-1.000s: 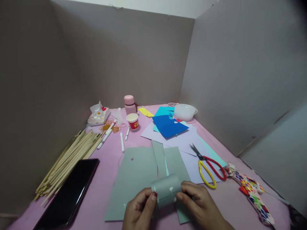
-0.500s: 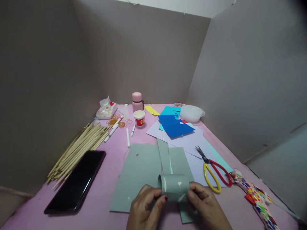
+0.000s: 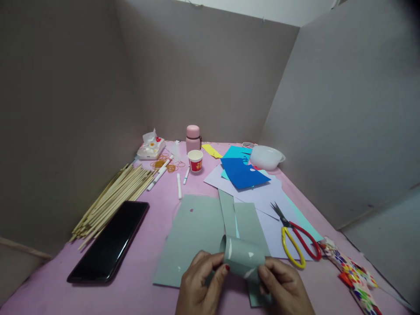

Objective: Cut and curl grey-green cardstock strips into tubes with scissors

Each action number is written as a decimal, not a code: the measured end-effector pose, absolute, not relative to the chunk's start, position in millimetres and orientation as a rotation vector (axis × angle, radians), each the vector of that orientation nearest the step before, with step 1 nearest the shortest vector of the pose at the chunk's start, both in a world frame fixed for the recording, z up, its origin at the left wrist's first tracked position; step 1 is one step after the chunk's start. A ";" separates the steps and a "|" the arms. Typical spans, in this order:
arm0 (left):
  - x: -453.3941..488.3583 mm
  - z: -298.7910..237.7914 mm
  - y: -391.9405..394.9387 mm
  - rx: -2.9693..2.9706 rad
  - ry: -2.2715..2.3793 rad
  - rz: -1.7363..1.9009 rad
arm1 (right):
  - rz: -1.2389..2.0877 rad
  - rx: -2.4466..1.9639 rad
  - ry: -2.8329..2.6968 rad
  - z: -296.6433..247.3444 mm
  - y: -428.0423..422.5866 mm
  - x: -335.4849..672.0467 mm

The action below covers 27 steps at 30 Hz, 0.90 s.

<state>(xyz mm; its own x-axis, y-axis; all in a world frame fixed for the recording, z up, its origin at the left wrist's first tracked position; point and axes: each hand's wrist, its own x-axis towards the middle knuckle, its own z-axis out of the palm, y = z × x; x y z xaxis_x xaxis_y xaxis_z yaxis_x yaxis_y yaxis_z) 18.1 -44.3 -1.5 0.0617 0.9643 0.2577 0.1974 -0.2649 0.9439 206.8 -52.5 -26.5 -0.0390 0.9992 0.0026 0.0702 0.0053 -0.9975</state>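
Note:
A short tube of rolled grey cardboard (image 3: 244, 257) lies sideways between my two hands, tilted a little down to the right. The fingers and thumb of my left hand (image 3: 202, 280) pinch its left, open end. My right hand (image 3: 284, 280) grips the right end between thumb and fingers. Beneath the tube and beyond it lie a large grey card sheet (image 3: 190, 240) and narrower grey strips (image 3: 251, 223). Scissors (image 3: 292, 232) with one yellow and one red handle rest open on pale paper, to the right of my right hand.
A black phone (image 3: 110, 243) and a bundle of wooden sticks (image 3: 114, 199) lie at left. Farther back stand a paper cup (image 3: 195, 162), a pink flask (image 3: 193, 140) and a white bowl (image 3: 266, 157). Blue paper (image 3: 244, 173) lies right of centre. Grey panels (image 3: 210, 74) enclose the table.
The tube has tipped, its right end now lower, with both hands still on it. The whole view has shifted slightly, so the table things appear farther right.

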 end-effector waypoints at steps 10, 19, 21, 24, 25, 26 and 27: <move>19.5 -0.1 -45.9 1.497 1.299 1.210 | 1.388 -1.185 -0.987 -38.4 -51.6 199.0; 17.0 1.8 -46.4 1.537 1.209 1.222 | 1.539 -0.993 -0.712 -36.1 -51.6 192.2; 17.2 1.9 -46.1 1.515 1.190 1.209 | 1.544 -0.991 -0.703 -35.8 -51.4 192.2; 19.0 3.2 -45.8 1.392 1.215 1.236 | 1.487 -1.046 -0.717 -34.1 -53.2 191.0; 19.8 3.6 -45.7 1.353 1.231 1.250 | 1.459 -1.074 -0.747 -33.0 -54.2 190.4; 20.4 3.9 -45.6 1.327 1.245 1.257 | 1.424 -1.100 -0.788 -31.8 -55.4 189.8; 20.9 3.9 -45.4 1.314 1.256 1.258 | 1.388 -1.116 -0.838 -30.4 -56.6 189.2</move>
<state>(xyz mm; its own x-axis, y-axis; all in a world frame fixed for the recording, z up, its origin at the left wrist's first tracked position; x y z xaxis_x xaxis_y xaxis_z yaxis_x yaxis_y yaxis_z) 20.9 -45.4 3.9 -0.0325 0.9959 0.0842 0.0831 -0.0813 0.9932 189.2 -56.6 -30.4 0.0585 0.9851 -0.1620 -0.3156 -0.1357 -0.9391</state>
